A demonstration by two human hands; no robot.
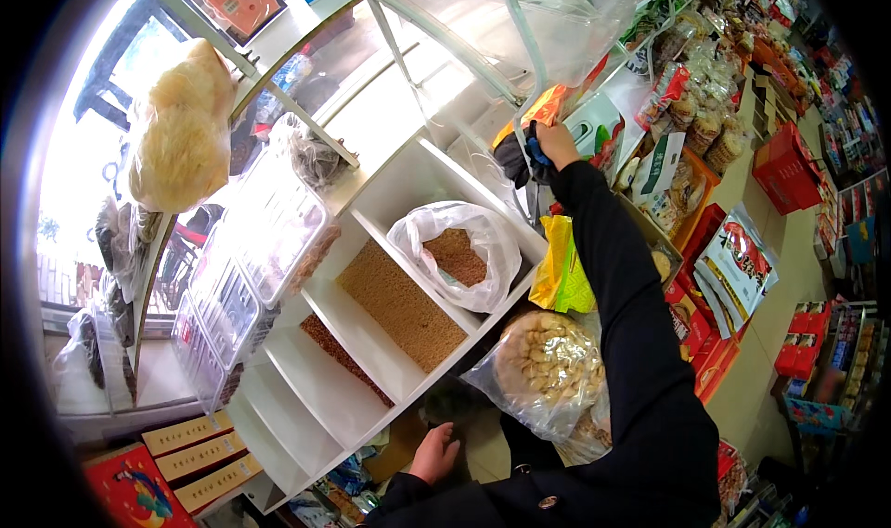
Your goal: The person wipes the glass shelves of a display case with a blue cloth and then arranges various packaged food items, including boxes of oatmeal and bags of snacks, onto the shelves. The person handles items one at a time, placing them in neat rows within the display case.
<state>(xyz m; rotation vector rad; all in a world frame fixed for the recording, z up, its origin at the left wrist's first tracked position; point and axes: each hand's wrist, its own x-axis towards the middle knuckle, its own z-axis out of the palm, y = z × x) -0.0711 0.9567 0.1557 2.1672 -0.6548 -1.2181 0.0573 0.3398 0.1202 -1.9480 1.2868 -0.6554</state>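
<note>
My right hand (557,146) is stretched out to the upper right and closed on a dark cloth (518,159), beside the metal frame of a clear plastic cover (452,34). My left hand (436,451) hangs low in front of my body, fingers apart, holding nothing. Between them stands a white divided bin (418,396). One compartment holds an open white plastic bag (505,263) of reddish-brown grains; others hold loose tan grains (397,305) and dark red grains (344,354). Beside my right sleeve are a yellow-green packet (562,263) and a clear bag of light brown pieces (550,361).
Clear lidded plastic boxes (240,284) stand left of the bin. A filled plastic bag (182,131) hangs at the upper left. Red boxes (786,166), an orange tray (703,187) and bagged snacks (703,103) crowd the right. Long boxes (202,455) lie lower left.
</note>
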